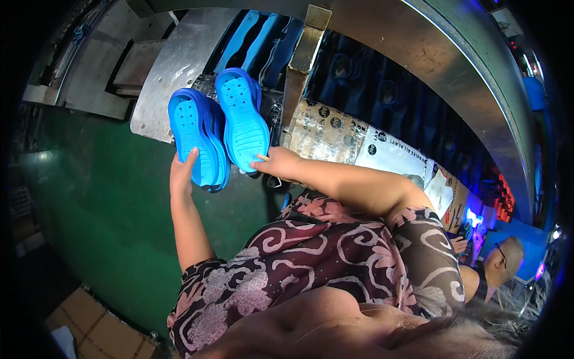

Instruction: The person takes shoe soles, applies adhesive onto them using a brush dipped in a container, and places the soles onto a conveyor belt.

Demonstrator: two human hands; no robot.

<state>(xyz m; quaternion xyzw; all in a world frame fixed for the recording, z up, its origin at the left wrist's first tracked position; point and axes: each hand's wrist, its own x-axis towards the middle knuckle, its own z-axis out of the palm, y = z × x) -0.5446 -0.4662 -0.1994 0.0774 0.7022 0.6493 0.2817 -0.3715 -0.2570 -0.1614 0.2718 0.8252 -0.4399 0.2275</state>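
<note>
My left hand (181,172) grips the heel end of a small stack of bright blue foam clogs (194,134), soles facing me. My right hand (276,163) holds the heel of another blue clog (242,116) beside it, also sole up. Both lots of clogs are held side by side, toes pointing away from me, over the edge of a metal plate (170,66).
More blue clogs (257,42) lie in a dark bin behind a metal post (302,60). A printed cardboard sheet (341,134) lies to the right. A curved metal rail (454,54) runs along the top right. Green floor (95,197) lies at left. Another person (502,257) sits at lower right.
</note>
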